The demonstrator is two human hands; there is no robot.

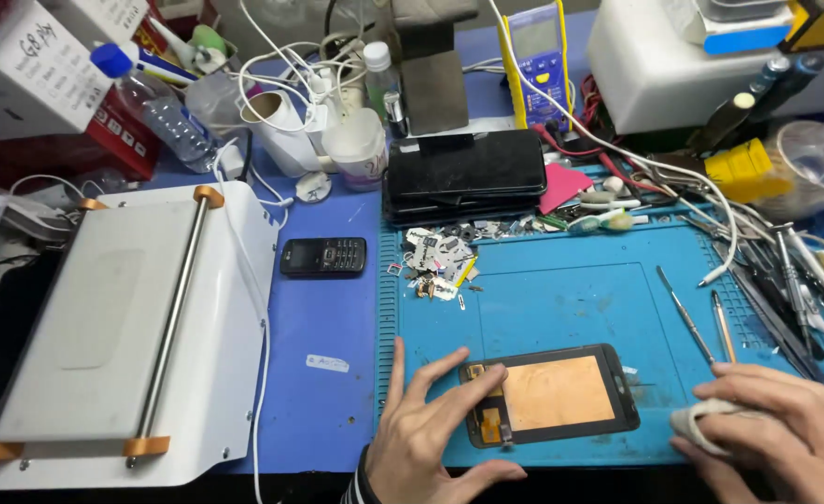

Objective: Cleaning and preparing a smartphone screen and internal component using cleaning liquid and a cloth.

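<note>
On the blue repair mat (561, 299), at about six o'clock of the view, a phone screen panel (550, 393) lies face down, its copper-coloured backing up and its black border showing all round. Its long axis runs roughly nine to three o'clock, tilted slightly so the three o'clock end sits a little higher. The left hand (428, 425) is the nearer one: its fingers are spread wide and flat, with two fingertips (487, 373) pressing on the panel's nine o'clock end, pinning rather than gripping it, so the panel stretches away from this hand towards three o'clock. The right hand (778, 422) rests just beside the panel's three o'clock end, apart from it, with its grip curled round a small wad of white cloth (706, 417); from this hand the panel lies at nine o'clock. At about one o'clock from the panel, two thin metal tools (701, 322) lie on the mat, and beyond them a scatter of tweezers and picks. At twelve o'clock sits a stack of dark phones (465, 173), with small loose parts (435, 261) just below it. Off the mat at ten o'clock a black keypad phone (323, 256) lies on the worktop (323, 327), and further towards nine o'clock stands a white flat-bed machine (113, 327).
</note>
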